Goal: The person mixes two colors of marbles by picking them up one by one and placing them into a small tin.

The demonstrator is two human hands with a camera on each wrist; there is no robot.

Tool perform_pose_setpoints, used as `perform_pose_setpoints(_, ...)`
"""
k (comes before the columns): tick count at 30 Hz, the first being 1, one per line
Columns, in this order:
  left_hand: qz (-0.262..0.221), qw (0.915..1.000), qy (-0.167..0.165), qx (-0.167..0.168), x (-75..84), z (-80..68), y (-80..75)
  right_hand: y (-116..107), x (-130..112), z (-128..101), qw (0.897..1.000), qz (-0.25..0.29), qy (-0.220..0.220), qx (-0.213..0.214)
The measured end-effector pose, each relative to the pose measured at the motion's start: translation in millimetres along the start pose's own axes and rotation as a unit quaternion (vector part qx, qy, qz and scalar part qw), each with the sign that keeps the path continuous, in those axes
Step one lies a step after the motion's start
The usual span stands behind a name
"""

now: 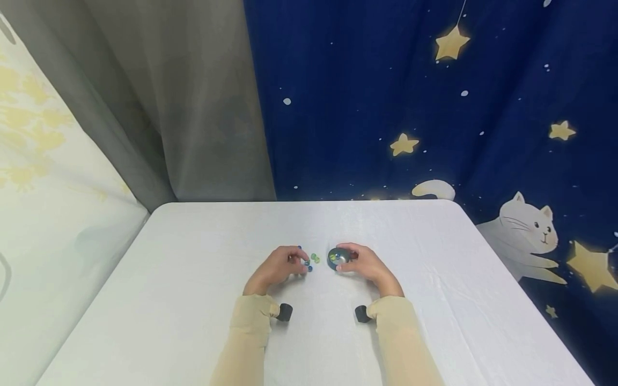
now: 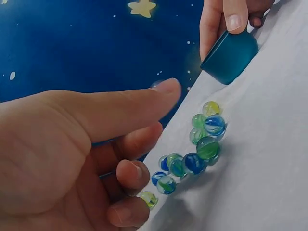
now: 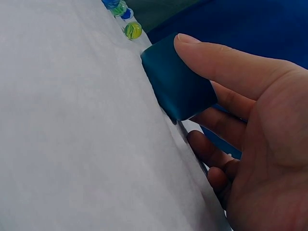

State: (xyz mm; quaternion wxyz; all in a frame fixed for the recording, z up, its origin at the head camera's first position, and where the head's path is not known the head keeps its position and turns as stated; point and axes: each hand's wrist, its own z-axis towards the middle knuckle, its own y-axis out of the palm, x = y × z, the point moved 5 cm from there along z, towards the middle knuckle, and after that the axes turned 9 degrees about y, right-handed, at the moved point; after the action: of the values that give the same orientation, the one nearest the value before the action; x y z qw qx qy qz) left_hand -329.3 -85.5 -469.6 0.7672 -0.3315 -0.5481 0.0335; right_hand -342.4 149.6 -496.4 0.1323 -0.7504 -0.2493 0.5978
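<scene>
My right hand [image 1: 365, 263] grips a small teal cup [image 2: 233, 57], thumb on one side and fingers on the other. The cup leans with its mouth toward the left, close to the white cloth, and a few marbles [image 1: 335, 257] show inside it. To its left, my left hand [image 1: 284, 262] curves over glass marbles [image 2: 194, 163] in blue, green and yellow, which lie in a loose row on the cloth. A clear marble [image 2: 157, 83] peeks out behind the left thumb tip, pinched there and mostly hidden. A yellow-green marble [image 3: 133, 31] lies near the cup.
A white cloth [image 1: 309, 343] covers the table. Behind its far edge hang a grey curtain [image 1: 212, 107] and a blue curtain [image 1: 347, 107] with stars and a cat. Each sleeve cuff has a black device [image 1: 285, 312] at the wrist.
</scene>
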Motion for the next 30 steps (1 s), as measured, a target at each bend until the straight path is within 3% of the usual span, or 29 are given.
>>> perform_pose_setpoints(12,0.004,0.9978,-0.022,0.063,-0.6,7.5,7.1,0,0,1,1.0,-0.009,0.002,0.003)
perform_pose_setpoints(30,-0.01,0.9942,-0.011,0.107,5.7,16.3,18.8,-1,0,1,1.0,-0.013,-0.004,0.002)
